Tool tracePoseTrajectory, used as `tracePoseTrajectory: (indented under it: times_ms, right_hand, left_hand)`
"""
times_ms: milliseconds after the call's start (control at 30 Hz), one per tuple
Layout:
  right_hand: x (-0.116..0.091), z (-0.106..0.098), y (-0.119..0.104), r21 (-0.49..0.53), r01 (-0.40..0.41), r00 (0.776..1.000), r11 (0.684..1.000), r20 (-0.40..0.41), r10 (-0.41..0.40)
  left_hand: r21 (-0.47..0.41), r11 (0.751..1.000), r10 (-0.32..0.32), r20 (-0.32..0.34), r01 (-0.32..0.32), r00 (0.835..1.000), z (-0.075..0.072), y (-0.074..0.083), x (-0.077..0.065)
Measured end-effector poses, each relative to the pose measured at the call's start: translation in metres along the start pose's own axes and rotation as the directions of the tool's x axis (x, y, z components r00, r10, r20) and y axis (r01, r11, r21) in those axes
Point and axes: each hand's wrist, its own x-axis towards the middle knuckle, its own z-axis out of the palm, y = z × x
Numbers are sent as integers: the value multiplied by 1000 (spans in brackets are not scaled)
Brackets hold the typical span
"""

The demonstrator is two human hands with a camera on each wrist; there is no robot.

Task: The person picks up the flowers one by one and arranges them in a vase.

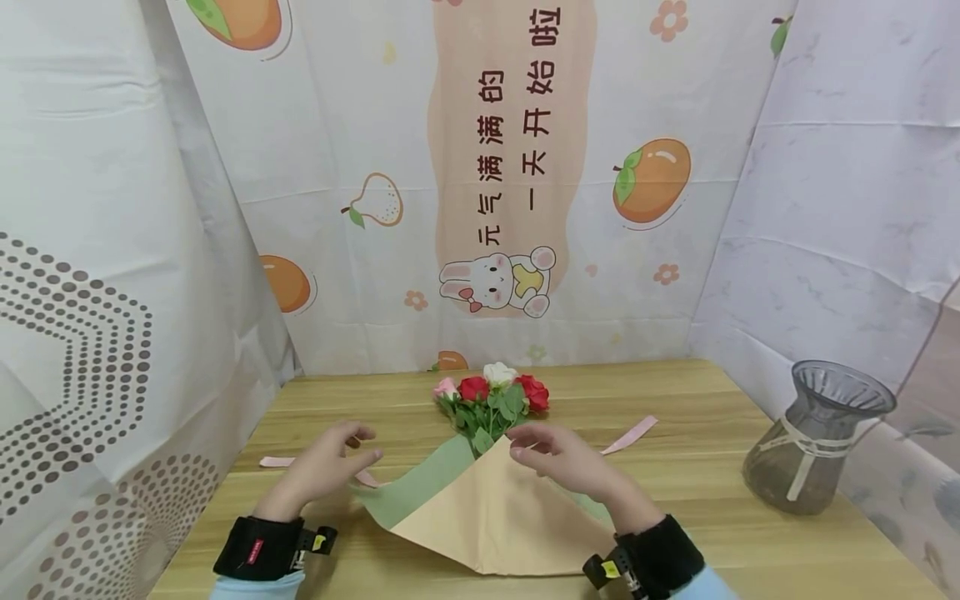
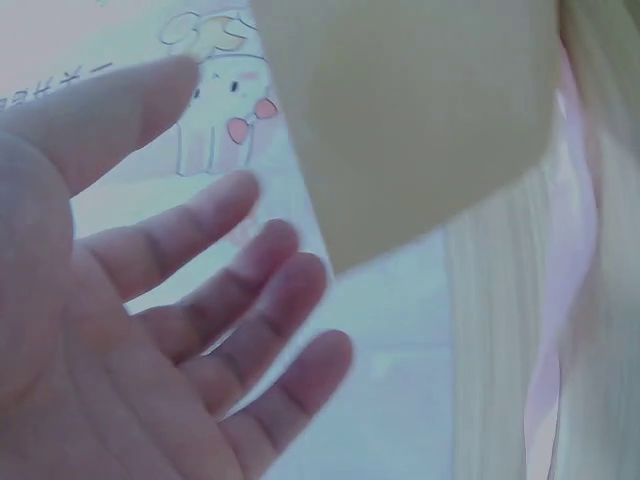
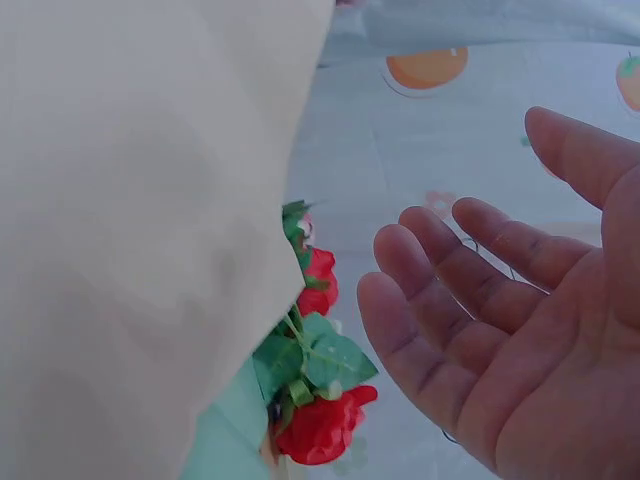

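Observation:
A bouquet of artificial-looking roses [image 1: 491, 400], red, pink and white with green leaves, lies on the table with its blooms toward the back. Wrapping paper [image 1: 480, 517], tan on one side and green on the other, is folded over the stems, which it hides. Left of the paper, my left hand [image 1: 326, 462] is held with fingers loosely bent and nothing between them. My right hand [image 1: 566, 458] hovers by the paper's upper corner near the blooms; the right wrist view shows its fingers [image 3: 430, 340] spread and apart from the paper.
A pink ribbon [image 1: 630, 434] emerges on both sides of the paper. At the right edge of the wooden table [image 1: 697, 467] stands a grey glass vase [image 1: 806, 450] with cord tied round its neck. A printed curtain [image 1: 360, 125] hangs behind the table.

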Motion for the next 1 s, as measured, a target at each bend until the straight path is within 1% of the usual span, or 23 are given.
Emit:
tracePoseTrajectory:
  times_ms: [100, 233, 367, 500, 600, 767, 900, 1000]
  right_hand:
    - [-3, -10, -1, 15, -6, 1000, 1000, -20, 6]
    - [-8, -22, -1, 33, -1, 999, 999, -38, 2]
    - [-13, -34, -1, 41, 2, 999, 999, -47, 0]
    - [-16, -45, 1, 42, -17, 998, 999, -60, 19]
    - [-18, -50, 3, 39, -41, 997, 998, -66, 43]
    - [-20, -52, 4, 26, -82, 994, 996, -75, 84]
    - [-20, -50, 6, 36, -112, 991, 993, -68, 115]
    - [-20, -48, 10, 47, -136, 989, 990, -59, 139]
  left_hand:
    - [-13, 999, 38, -54, -39, 998, -1, 4, 3]
    - [-60, 995, 72, -116, -79, 991, 1, 11, 6]
    - [-122, 989, 68, -150, -87, 986, 3, 20, 7]
    - [-178, 982, 46, -145, -71, 988, 6, 32, 7]
    - [-196, 979, 24, -141, -52, 990, 9, 42, 8]
    - [-201, 978, 35, -137, -62, 990, 17, 58, 13]
    - [-208, 977, 30, -93, -49, 995, 25, 65, 16]
    - [-212, 977, 24, -40, -31, 999, 31, 69, 17]
